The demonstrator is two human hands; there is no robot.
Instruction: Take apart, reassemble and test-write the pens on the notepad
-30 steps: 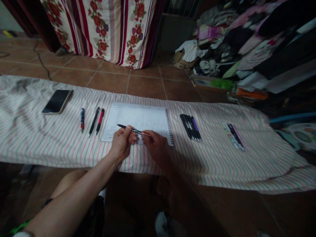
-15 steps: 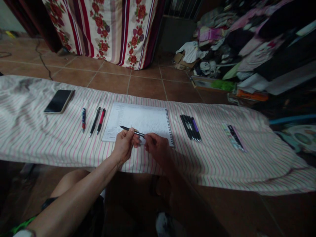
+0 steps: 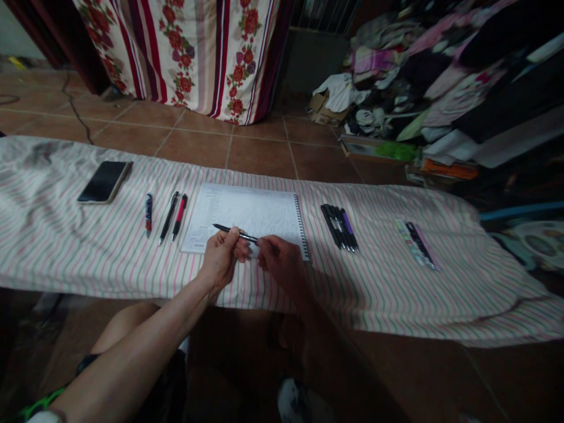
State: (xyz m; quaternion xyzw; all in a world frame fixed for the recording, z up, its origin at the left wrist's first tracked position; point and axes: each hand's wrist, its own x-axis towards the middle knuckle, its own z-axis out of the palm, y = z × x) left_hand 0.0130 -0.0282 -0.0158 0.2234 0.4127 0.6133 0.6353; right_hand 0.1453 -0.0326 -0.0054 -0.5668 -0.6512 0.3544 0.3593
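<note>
A black pen point(image 3: 222, 228) lies level between both hands, just above the near edge of a white spiral notebook point(image 3: 251, 212). My left hand point(image 3: 221, 258) is closed round its middle, with the tip sticking out to the left. My right hand point(image 3: 282, 262) pinches the pen's other end. Both hands hover over the striped cloth point(image 3: 70, 247) that covers the low table.
Left of the notebook lie three pens point(image 3: 167, 215) and a dark phone point(image 3: 104, 181). On the right are a bunch of dark pens point(image 3: 339, 227) and a flat packet point(image 3: 416, 242). Beyond are tiled floor, a floral curtain point(image 3: 194, 53) and piled clothes point(image 3: 418, 76).
The hands and the pen have barely shifted, a little to the right over the notebook's edge. My right hand's fingers have closed in toward the left hand.
</note>
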